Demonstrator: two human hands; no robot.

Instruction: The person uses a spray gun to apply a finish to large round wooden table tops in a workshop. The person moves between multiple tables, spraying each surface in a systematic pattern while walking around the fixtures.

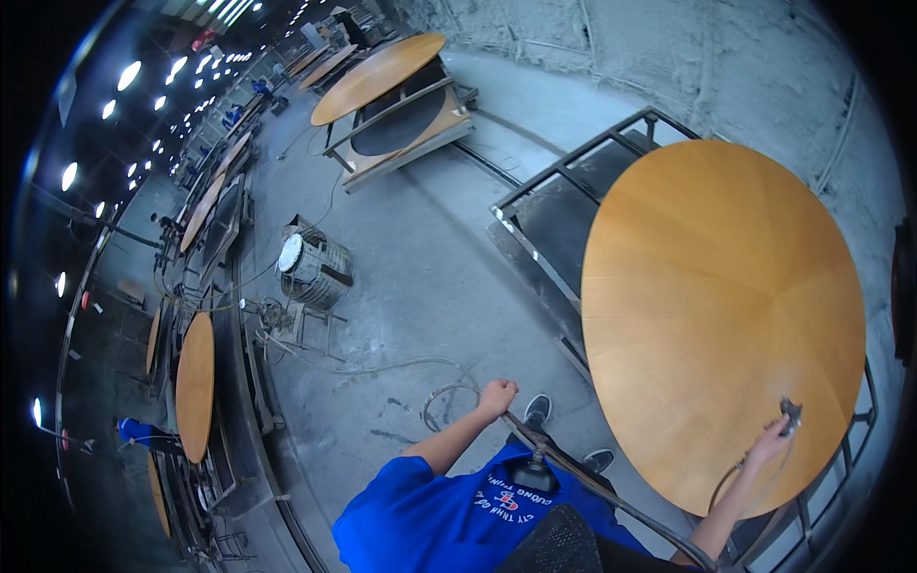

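Observation:
My right hand [769,442] is closed round a small metal spray gun [791,414], held over the near right part of a large round wooden tabletop [716,296]. The tabletop has a pattern of veneer wedges meeting at one point. A faint pale haze shows on the wood by the gun's nozzle. Close to my waist, my left hand [498,397] is closed on a hose [573,465], which runs across my front toward my right arm. More of the hose loops on the floor beyond that hand.
A dark metal frame [544,253] stands under and beside the tabletop. Further off, another round tabletop [382,78] rests on a rack. A coated drum [317,269] stands on the floor at left, near a small stand. Along the left, an upright wooden disc [195,387] and a person in blue [143,432] appear.

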